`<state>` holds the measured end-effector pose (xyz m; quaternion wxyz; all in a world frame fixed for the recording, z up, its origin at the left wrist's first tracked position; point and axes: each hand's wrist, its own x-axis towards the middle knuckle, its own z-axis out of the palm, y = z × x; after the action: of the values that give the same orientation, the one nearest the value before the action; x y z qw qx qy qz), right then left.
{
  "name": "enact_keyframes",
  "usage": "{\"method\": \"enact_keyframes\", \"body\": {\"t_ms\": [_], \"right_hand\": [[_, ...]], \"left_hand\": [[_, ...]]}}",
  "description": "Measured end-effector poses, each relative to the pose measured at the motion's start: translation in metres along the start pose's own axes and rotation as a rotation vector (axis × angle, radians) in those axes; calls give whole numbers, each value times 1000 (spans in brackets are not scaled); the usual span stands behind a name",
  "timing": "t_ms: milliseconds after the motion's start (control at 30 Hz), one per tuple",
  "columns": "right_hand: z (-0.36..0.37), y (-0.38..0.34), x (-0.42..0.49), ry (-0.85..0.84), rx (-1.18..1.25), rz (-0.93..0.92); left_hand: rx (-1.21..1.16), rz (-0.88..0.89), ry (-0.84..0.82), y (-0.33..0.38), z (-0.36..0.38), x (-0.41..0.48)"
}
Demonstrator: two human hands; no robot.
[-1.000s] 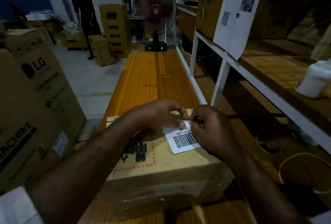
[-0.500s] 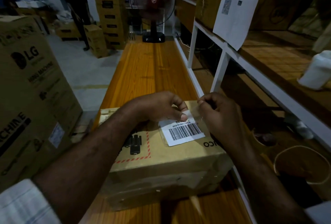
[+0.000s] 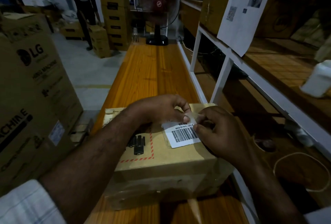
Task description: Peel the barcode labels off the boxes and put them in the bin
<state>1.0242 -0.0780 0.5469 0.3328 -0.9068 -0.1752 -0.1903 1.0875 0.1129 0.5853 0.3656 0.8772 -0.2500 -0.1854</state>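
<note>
Pinching the far edge of the barcode label (image 3: 182,135), stuck on the right part of the cardboard box (image 3: 161,166) top, between left hand (image 3: 161,111) thumb and forefinger. Nipping that same edge with curled right hand (image 3: 220,134) fingertips, just beside the left, above the box.

The right hand (image 3: 223,134) covers the right edge of the barcode label (image 3: 182,134). The big carton (image 3: 35,98) (near left) runs past the frame's edge.

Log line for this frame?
step: peel | left hand: pinches barcode label top edge | right hand: pinches its corner | rest stuck to cardboard box
</note>
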Motion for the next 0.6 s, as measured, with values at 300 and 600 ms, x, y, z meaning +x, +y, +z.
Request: {"method": "enact_keyframes", "body": {"t_ms": [300,600], "right_hand": [[3,3,-3,45,68,24],[-2,-1,-3,30,209,110]], "left_hand": [[42,-1,-77,0,-4,1],[-75,24,-137,-8,-9,3]]}}
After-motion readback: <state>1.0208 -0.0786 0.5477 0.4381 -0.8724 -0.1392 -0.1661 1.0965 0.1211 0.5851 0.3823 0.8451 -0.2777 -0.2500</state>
